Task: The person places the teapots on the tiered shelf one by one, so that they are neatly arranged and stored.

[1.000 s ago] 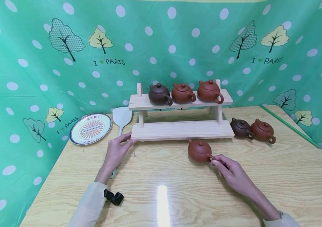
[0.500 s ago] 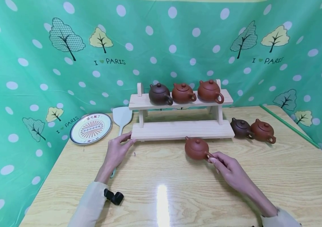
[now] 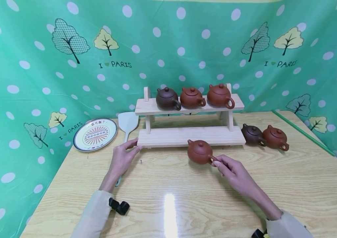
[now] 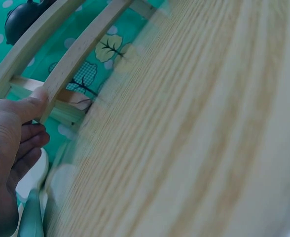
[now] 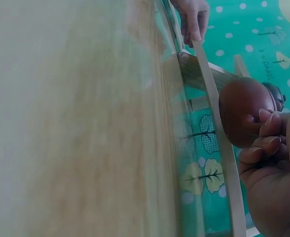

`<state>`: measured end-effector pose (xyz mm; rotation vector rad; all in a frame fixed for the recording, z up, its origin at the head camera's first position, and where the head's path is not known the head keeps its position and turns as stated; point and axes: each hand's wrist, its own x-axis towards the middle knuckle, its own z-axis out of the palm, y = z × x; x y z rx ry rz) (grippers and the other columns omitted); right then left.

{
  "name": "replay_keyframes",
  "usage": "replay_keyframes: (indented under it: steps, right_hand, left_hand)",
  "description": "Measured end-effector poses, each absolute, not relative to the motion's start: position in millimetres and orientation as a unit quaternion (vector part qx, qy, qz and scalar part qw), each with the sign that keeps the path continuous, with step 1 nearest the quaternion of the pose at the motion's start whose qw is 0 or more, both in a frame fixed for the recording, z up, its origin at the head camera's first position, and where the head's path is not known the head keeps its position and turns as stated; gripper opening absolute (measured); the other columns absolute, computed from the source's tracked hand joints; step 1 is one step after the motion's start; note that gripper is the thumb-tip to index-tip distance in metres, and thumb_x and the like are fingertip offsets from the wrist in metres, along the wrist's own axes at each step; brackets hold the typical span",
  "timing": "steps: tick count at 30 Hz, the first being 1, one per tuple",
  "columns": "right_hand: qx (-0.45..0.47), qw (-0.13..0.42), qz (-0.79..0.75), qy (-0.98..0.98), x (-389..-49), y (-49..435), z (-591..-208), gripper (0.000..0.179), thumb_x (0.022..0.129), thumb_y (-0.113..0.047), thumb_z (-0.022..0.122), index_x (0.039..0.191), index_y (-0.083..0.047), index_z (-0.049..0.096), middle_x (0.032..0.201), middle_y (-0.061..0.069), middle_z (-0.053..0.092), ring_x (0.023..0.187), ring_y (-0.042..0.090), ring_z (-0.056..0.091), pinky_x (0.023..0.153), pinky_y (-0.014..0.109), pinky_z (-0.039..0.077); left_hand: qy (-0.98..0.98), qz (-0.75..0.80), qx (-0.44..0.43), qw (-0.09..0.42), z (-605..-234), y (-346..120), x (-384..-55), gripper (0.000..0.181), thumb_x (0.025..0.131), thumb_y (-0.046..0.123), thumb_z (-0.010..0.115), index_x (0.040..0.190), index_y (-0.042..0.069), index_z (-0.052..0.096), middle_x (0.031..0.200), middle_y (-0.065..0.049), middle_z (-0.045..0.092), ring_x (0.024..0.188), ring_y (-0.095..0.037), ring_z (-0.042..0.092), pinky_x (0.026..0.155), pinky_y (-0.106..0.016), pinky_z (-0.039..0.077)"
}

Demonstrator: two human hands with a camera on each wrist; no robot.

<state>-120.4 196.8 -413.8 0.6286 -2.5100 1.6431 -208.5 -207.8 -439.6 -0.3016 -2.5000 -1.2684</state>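
Note:
My right hand point(image 3: 230, 172) pinches the handle of a reddish-brown teapot point(image 3: 199, 152), its spout pointing away toward the lower tier of a two-tier wooden shelf point(image 3: 168, 136). In the right wrist view the teapot point(image 5: 246, 111) overlaps the shelf's front board, with my fingers curled at its handle. My left hand point(image 3: 123, 158) grips the left end of that lower board; in the left wrist view the thumb of the left hand point(image 4: 7, 143) presses on the board's edge. On the upper tier stand a dark teapot point(image 3: 166, 99), a reddish teapot point(image 3: 190, 98) and another reddish teapot point(image 3: 219, 96).
Right of the shelf, a dark teapot point(image 3: 252, 135) and a reddish teapot point(image 3: 275, 137) stand on the wooden table point(image 3: 216, 205). A green stick point(image 3: 302, 132) lies farther right. Left are a patterned plate point(image 3: 95, 135) and a pale spatula point(image 3: 128, 122), partly behind my left hand.
My right hand has carried the teapot leftward and a little away from me, closer in front of the lower board. The left hand has stayed on the shelf's end.

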Motion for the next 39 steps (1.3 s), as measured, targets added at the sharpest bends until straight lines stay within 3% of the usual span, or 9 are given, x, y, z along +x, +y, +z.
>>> replay_keyframes:
  steps: [12, 32, 39]
  right_hand:
    - [0.210, 0.045, 0.546, -0.810, -132, 180, -412, 0.014, 0.108, -0.005, 0.055, 0.108, -0.001, 0.068, 0.076, 0.015, 0.053, 0.060, 0.010, 0.043, 0.047, 0.028, 0.035]
    - [0.207, 0.038, 0.564, -0.798, -158, 152, -407, 0.016, 0.109, -0.010, 0.054, 0.107, 0.000, 0.067, 0.076, 0.010, 0.053, 0.060, 0.012, 0.042, 0.051, 0.026, 0.034]
    - [0.201, 0.029, 0.568, -0.797, -167, 142, -406, 0.018, 0.110, -0.014, 0.055, 0.108, 0.000, 0.067, 0.080, 0.020, 0.055, 0.061, 0.012, 0.041, 0.052, 0.025, 0.033]
  left_hand:
    - [-0.875, -0.447, -0.101, 0.154, -438, -208, -207, 0.043, 0.094, 0.021, 0.080, 0.131, 0.001, 0.070, 0.117, -0.016, 0.074, 0.108, -0.031, 0.071, 0.086, -0.044, 0.060]
    - [-0.876, -0.444, -0.103, 0.159, -438, -207, -207, 0.040, 0.094, 0.020, 0.080, 0.129, 0.002, 0.071, 0.117, -0.015, 0.075, 0.107, -0.032, 0.071, 0.090, -0.047, 0.058]
    - [-0.875, -0.445, -0.107, 0.159, -439, -208, -208, 0.041, 0.095, 0.022, 0.079, 0.130, 0.003, 0.071, 0.117, -0.014, 0.075, 0.107, -0.031, 0.071, 0.089, -0.047, 0.059]
